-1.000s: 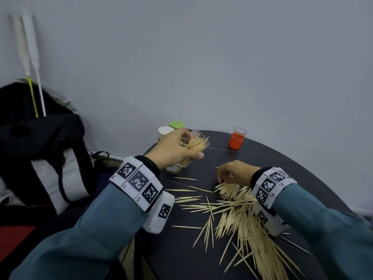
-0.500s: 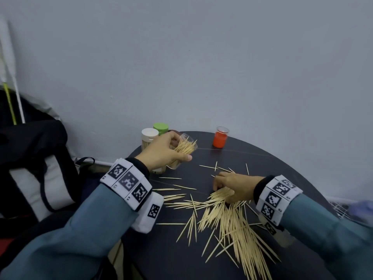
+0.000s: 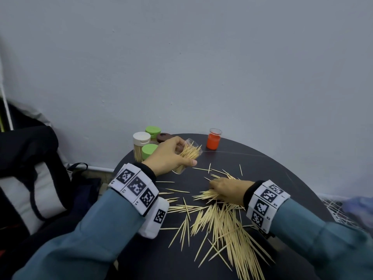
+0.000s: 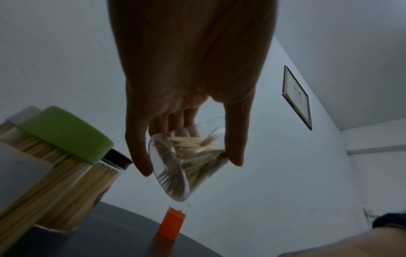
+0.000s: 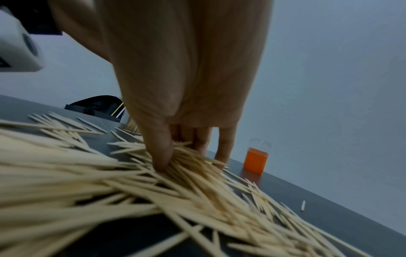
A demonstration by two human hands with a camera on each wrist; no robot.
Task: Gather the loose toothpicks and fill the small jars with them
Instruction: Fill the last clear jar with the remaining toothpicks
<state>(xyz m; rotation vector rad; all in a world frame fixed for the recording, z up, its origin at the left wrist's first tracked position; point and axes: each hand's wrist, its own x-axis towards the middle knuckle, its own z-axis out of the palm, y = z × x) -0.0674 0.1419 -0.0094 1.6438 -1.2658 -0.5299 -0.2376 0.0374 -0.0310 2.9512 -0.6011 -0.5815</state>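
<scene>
- left hand [image 3: 168, 156] gripping clear jar [image 3: 188, 154], tilted, part-filled
- right hand [image 3: 227, 189] pinching loose toothpicks [image 3: 226, 229] on desk [image 3: 282, 178], lower centre
- capped jars [image 3: 142, 147] upper left seemingly filled; much pile remaining

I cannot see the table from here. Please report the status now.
Left hand grips tilted clear jar, partly filled. Right hand pinches toothpicks from loose pile. Nothing in the way.
</scene>
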